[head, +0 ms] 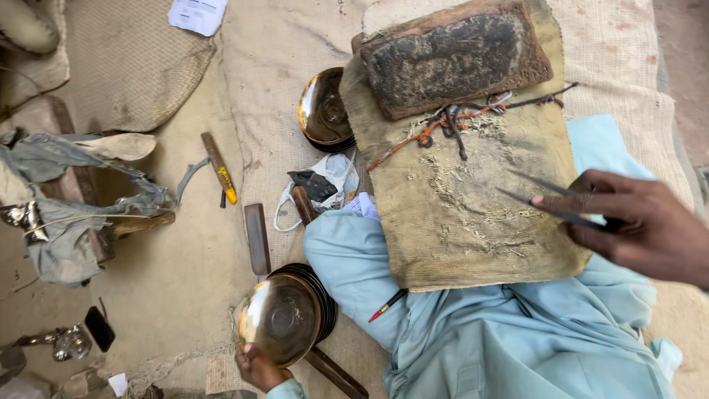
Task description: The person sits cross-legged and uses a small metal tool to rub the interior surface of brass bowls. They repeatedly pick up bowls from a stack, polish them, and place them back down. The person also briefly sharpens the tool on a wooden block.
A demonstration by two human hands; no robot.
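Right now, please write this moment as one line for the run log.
left hand: holds brass bowl | right hand: holds thin metal tool over worn pad | second bowl: beside pad

— which colours are being shown around the bowl (279,319)?
— a shiny golden brass is being shown by it, and pale blue by the trousers (480,332).
— and the pad (473,214)?
— a dusty tan, flecked with pale scratches, is being displayed; black and rust-brown are being shown by the slab (454,55).
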